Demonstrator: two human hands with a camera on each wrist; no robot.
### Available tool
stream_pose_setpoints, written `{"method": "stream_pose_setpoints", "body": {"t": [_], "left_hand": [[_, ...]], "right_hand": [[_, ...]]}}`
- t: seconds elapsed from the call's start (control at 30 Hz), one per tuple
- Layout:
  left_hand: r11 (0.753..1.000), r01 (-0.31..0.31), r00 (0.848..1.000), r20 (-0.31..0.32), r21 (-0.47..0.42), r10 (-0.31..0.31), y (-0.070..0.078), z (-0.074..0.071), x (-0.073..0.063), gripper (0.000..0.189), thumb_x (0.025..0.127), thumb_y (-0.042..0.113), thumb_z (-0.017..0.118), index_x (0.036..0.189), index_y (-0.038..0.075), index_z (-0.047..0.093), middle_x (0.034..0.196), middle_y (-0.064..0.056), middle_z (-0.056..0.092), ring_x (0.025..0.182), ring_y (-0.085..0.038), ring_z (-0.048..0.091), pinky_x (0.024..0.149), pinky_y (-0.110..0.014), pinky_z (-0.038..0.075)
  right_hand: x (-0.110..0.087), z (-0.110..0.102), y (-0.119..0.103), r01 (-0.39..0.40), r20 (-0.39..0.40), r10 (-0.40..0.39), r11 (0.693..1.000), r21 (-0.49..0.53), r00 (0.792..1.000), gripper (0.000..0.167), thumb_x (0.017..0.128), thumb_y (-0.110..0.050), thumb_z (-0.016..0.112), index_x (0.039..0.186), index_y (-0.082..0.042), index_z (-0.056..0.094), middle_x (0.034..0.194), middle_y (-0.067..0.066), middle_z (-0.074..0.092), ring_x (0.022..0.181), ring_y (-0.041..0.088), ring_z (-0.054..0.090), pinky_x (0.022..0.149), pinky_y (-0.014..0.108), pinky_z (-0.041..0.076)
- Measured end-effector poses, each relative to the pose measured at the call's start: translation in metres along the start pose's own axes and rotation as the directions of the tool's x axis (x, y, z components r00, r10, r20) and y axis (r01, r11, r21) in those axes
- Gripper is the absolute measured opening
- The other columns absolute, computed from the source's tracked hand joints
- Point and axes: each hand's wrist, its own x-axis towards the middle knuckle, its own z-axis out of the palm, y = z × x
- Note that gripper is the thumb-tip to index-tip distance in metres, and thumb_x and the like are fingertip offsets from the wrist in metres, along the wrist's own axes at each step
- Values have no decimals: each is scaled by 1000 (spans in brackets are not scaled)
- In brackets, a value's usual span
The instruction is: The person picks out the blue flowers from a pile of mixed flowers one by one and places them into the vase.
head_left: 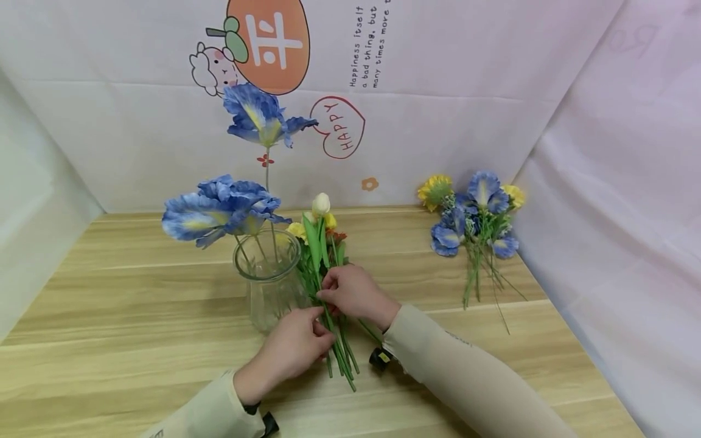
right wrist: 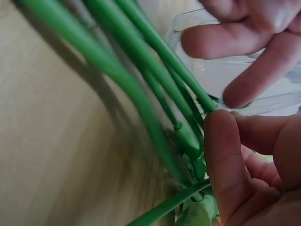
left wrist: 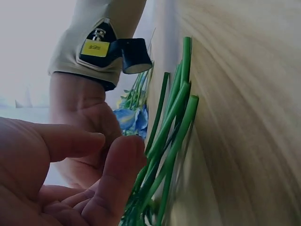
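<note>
A bunch of artificial flowers with green stems [head_left: 342,359] lies on the table beside a clear glass vase [head_left: 260,307]. My right hand [head_left: 358,295] pinches a stem of the bunch between thumb and finger, seen closely in the right wrist view [right wrist: 254,165]. On top of the bunch is a white tulip [head_left: 321,204], with yellow and red blooms partly hidden below. Just by the stems, my left hand [head_left: 292,344] has its thumb and forefinger apart; the left wrist view shows nothing between them. Blue irises [head_left: 254,115] stand in the vase, leaning left and upward.
At the right of the wooden table [head_left: 137,322] lies another bunch, with blue irises [head_left: 484,188] and yellow blooms [head_left: 435,191]. A printed cloth backdrop [head_left: 449,121] rises behind the table, and pale cloth hangs at both sides.
</note>
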Motion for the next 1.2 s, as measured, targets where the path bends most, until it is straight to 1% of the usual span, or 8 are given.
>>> {"method": "stream_pose_setpoints", "body": {"t": [0.23,0.37,0.53,0.63,0.73,0.83,0.97,1.2], "left_hand": [[991,-38,999,40,131,33,-4,-12,-5,15,95,17,64,96,6,75,68,11,61,61,-8,55,67,-37,52],[978,-10,995,95,207,-10,-14,-30,-15,35,97,24,63,64,15,63,54,10,50,48,-9,46,47,-29,41],[937,101,985,96,334,-140,-32,-53,-30,49,96,35,66,55,17,48,48,8,38,42,-9,33,42,-26,30],[897,169,977,51,409,-207,-40,-72,-35,44,96,41,64,63,13,58,57,1,52,48,-13,45,47,-32,42],[878,195,979,-28,438,-203,-44,-93,-37,50,97,45,61,101,-4,69,90,-21,68,77,-35,65,70,-50,55],[911,151,988,-81,383,-130,-46,-110,-36,81,96,47,63,143,-15,39,137,-34,50,119,-53,50,97,-66,41],[975,41,996,-83,219,-23,-46,-119,-32,108,88,49,74,158,0,9,157,-32,19,137,-55,26,106,-69,26],[993,-114,983,-139,34,118,-61,-106,-19,99,84,33,82,160,19,21,159,-20,26,134,-51,35,108,-65,28]], "right_hand": [[-2,-8,14,-8,8,7,998,68,1000,19,95,-27,71,85,-13,65,69,2,67,60,20,67,54,33,56],[-7,-28,26,-8,-33,10,997,72,999,17,96,-27,70,88,-12,66,73,4,68,62,21,67,55,33,57],[-16,-73,51,-43,-158,39,999,-19,987,11,97,-19,68,94,-8,69,80,10,69,65,22,68,55,32,56],[-22,-106,74,-85,-251,45,985,-150,967,12,98,-17,65,97,-6,69,83,11,69,65,21,66,58,35,55],[-29,-141,101,-173,-346,45,921,-348,937,14,100,-16,59,93,-5,65,78,10,64,64,23,59,58,40,50],[-38,-173,128,-276,-409,69,836,-474,910,18,100,-14,53,88,-3,59,73,11,59,63,28,55,57,43,45],[-56,-205,160,-378,-389,203,809,-450,899,23,100,-15,53,81,-2,57,69,11,55,60,28,53,55,43,45],[-75,-223,200,-415,-289,320,827,-380,902,37,96,-13,48,59,-14,47,55,0,40,49,17,38,54,37,42]]}}
